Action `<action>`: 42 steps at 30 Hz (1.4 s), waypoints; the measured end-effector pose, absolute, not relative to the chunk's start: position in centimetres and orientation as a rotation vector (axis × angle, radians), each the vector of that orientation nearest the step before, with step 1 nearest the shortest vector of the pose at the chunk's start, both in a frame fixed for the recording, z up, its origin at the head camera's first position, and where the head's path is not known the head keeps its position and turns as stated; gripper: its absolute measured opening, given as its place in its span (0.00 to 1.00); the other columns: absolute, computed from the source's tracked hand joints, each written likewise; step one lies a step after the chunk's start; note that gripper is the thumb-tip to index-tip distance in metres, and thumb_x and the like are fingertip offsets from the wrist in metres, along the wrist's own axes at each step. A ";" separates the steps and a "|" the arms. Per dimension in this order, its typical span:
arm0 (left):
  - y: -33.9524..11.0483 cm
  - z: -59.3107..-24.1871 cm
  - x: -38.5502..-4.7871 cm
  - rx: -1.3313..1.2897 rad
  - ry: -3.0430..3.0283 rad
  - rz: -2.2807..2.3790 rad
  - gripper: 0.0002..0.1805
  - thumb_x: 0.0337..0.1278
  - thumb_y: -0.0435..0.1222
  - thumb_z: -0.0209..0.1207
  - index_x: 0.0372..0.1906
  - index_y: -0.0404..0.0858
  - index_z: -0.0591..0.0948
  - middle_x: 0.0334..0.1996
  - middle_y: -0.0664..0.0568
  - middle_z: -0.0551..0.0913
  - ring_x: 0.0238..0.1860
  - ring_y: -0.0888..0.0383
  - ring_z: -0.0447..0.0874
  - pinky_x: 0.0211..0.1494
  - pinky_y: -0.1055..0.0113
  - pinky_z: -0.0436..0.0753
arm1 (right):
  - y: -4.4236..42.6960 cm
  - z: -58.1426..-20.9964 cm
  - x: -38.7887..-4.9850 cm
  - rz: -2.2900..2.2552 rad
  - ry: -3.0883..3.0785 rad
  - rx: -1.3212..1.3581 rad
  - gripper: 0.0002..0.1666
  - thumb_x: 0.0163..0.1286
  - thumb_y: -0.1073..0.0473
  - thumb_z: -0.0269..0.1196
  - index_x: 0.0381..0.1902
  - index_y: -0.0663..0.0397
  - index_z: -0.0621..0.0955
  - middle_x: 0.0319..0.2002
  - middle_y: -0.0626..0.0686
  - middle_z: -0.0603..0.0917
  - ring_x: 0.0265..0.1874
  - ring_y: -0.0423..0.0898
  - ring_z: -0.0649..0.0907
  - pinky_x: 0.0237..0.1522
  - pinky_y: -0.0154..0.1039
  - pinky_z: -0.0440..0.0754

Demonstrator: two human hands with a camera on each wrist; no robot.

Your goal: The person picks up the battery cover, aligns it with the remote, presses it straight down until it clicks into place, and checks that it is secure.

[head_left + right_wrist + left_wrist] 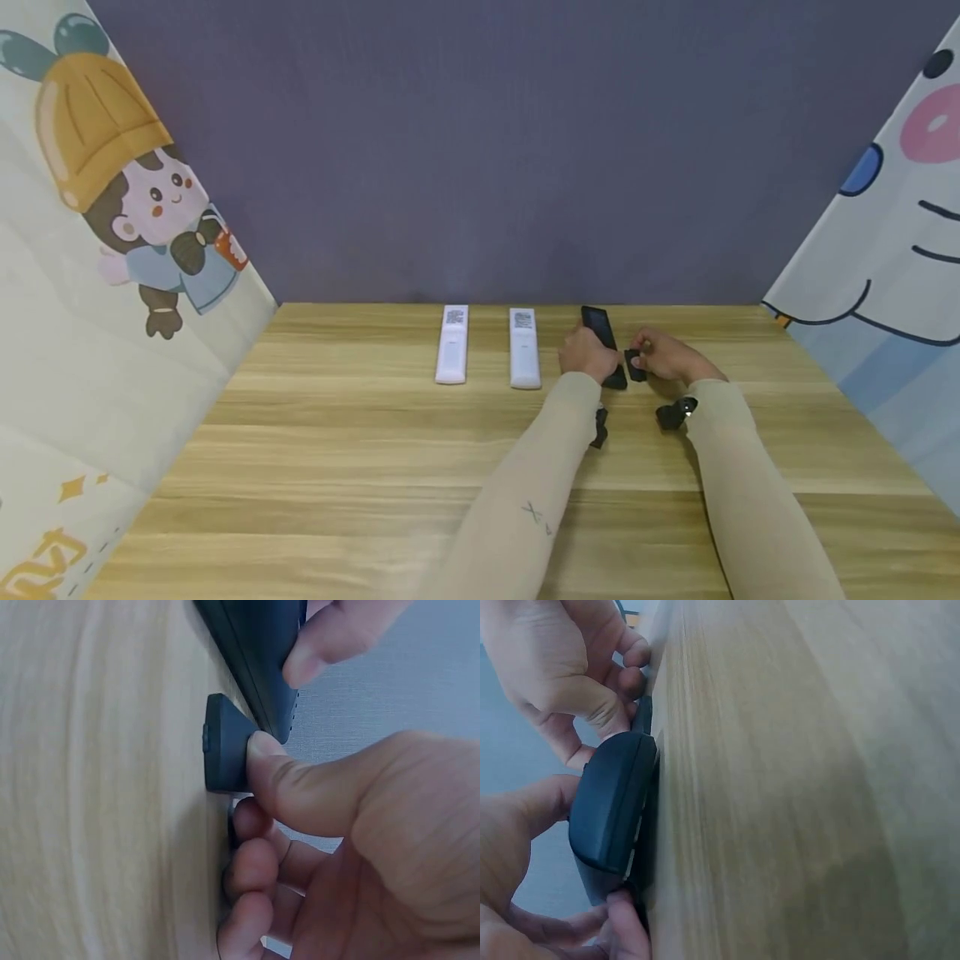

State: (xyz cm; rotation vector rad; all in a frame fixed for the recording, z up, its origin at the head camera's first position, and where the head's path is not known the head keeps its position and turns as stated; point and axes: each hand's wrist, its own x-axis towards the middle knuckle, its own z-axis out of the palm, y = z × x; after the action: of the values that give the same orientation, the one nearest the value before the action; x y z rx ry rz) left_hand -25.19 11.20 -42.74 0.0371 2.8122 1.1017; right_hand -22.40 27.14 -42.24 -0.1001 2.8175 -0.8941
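A long black remote control [597, 323] lies on the wooden table, right of two white remotes. My left hand [587, 353] grips it across the middle; in the left wrist view, the thumb is on one side of the remote [611, 802] and fingertips are on the other. Just to its right, my right hand [667, 357] pinches a small black battery cover [636, 366] by its edge. The right wrist view shows the thumb on top of the cover [227, 746], which sits close to the table beside the remote's end. The remote's underside is hidden.
Two white remotes, the left one [452, 350] and the right one [525, 354], lie side by side with printed labels at their far ends. A dark grey panel [465, 150] stands behind the table [337, 450]. Cartoon-printed sheets hang at the left and right.
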 end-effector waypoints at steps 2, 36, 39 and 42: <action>11.2 -42.9 -25.2 0.033 2.784 1.129 0.20 0.48 0.52 0.76 0.40 0.42 0.89 0.41 0.51 0.89 0.44 0.51 0.87 0.45 0.60 0.86 | 27.1 -42.2 -22.4 -0.894 2.814 -0.096 0.10 0.76 0.68 0.57 0.50 0.69 0.71 0.37 0.61 0.78 0.30 0.48 0.70 0.37 0.40 0.68; 10.4 -42.3 -25.7 -0.047 2.675 1.263 0.20 0.72 0.49 0.56 0.50 0.38 0.88 0.48 0.48 0.89 0.49 0.51 0.87 0.53 0.59 0.84 | 27.4 -42.4 -22.6 -0.945 2.786 -0.093 0.11 0.76 0.67 0.57 0.51 0.68 0.71 0.27 0.51 0.74 0.26 0.45 0.70 0.32 0.40 0.69; 10.6 -42.6 -26.0 -0.073 2.656 1.271 0.20 0.71 0.49 0.58 0.50 0.39 0.87 0.48 0.48 0.89 0.49 0.51 0.86 0.52 0.59 0.84 | 27.4 -42.4 -22.6 -0.945 2.792 -0.102 0.10 0.76 0.67 0.57 0.50 0.68 0.71 0.28 0.52 0.74 0.26 0.45 0.70 0.32 0.40 0.69; 10.7 -42.4 -25.7 -0.101 2.621 1.322 0.19 0.69 0.49 0.60 0.50 0.39 0.87 0.47 0.48 0.89 0.46 0.51 0.86 0.50 0.60 0.84 | 27.4 -42.4 -22.5 -0.942 2.798 -0.118 0.11 0.75 0.68 0.57 0.50 0.69 0.71 0.28 0.52 0.75 0.27 0.46 0.71 0.33 0.40 0.69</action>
State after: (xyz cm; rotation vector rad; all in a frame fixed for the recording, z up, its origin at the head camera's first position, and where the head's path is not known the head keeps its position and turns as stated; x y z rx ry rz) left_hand -25.66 10.68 -42.38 -0.1009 2.6207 1.3219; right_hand -22.49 27.35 -42.43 -0.1185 2.7976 -0.9418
